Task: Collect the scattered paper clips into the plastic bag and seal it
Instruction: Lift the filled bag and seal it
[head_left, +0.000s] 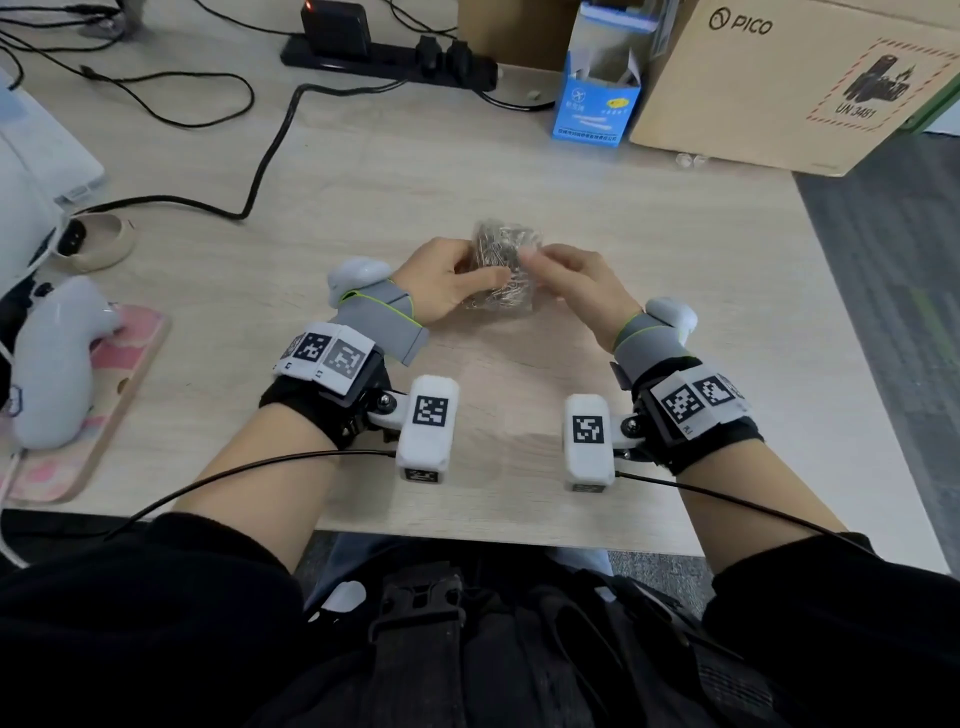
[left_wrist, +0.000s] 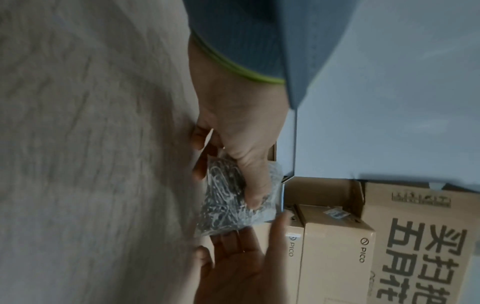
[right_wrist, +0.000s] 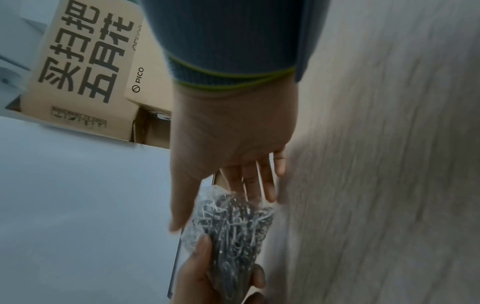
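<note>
Left hand grips the bag of paper clips mid-tabletop, steadying it; right hand, fingers straight, touches its side

**Readable markings around your desk**

In your head view, the big cardboard box at the far right reads "PICO" beside a round logo, and its red-hatched label reads "UN 3481". The blue carton beside it carries print too small to read. Your left wrist view shows "PICO" on two stacked boxes, and large Chinese characters on a taller box.
</note>
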